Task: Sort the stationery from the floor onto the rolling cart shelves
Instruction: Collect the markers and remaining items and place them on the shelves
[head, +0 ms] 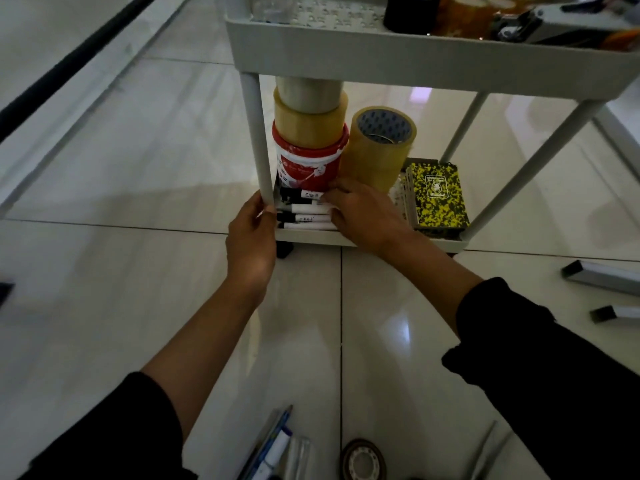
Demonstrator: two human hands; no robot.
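Nearest me, on the glossy white tiled floor (pixel 104 202), stationery is not yet sorted: a bundle of blue-and-white pens (pixel 273 445), a dark roll of tape (pixel 363 460) lying flat, and off to my right two grey metal bars (pixel 602 277).

Further out, my left hand (pixel 251 237) is at the pale grey corner post (pixel 258 140) of the rolling cart, fingers curled against it, most likely to keep the wheeled frame from drifting. My right hand (pixel 363 216) reaches into the bottom shelf (pixel 311 237); its fingers (pixel 332 199) are bent onto the ends of the black-capped white markers (pixel 304 213), which lie side by side in a row along the front edge. Whether I am pinching one or only pushing them flush, I cannot tell.

Behind the markers stands a red-and-white tub (pixel 308 164) carrying two stacked rolls of tan and clear packing tape (pixel 310 112). A third tan roll (pixel 377 147) leans just beside it. To the right lies a yellow-and-black speckled notebook (pixel 438 195), flat on the shelf.

Farthest, the top tray (pixel 381 53) holds more tape rolls and a tape dispenser (pixel 554 22).
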